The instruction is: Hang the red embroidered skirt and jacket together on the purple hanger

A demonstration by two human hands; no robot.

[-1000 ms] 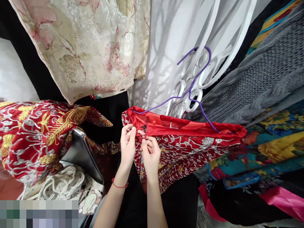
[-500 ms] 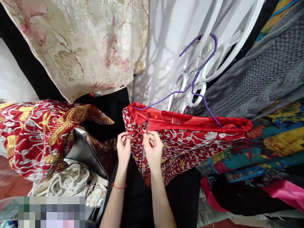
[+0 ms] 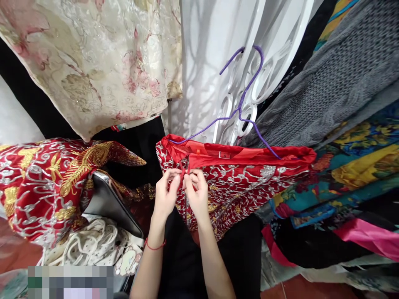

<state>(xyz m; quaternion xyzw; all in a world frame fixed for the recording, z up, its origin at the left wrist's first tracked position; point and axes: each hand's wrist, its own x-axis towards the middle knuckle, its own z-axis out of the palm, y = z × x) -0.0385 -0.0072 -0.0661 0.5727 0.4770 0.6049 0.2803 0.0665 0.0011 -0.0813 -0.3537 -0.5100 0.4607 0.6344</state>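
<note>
Left hand [image 3: 166, 193] and right hand [image 3: 197, 192] pinch thin red ties [image 3: 182, 168].
They sit at the front opening of an embroidered red garment [image 3: 238, 182]; inside the garment, a label [image 3: 224, 155] seems to read "S"; above it rises its purple hanger [image 3: 240, 107].

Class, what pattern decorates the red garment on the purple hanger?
The red garment bears swirling silver lines and gold patches, best seen in the head view.

left grip [image 3: 166, 193] close beside right grip [image 3: 197, 193]
</note>
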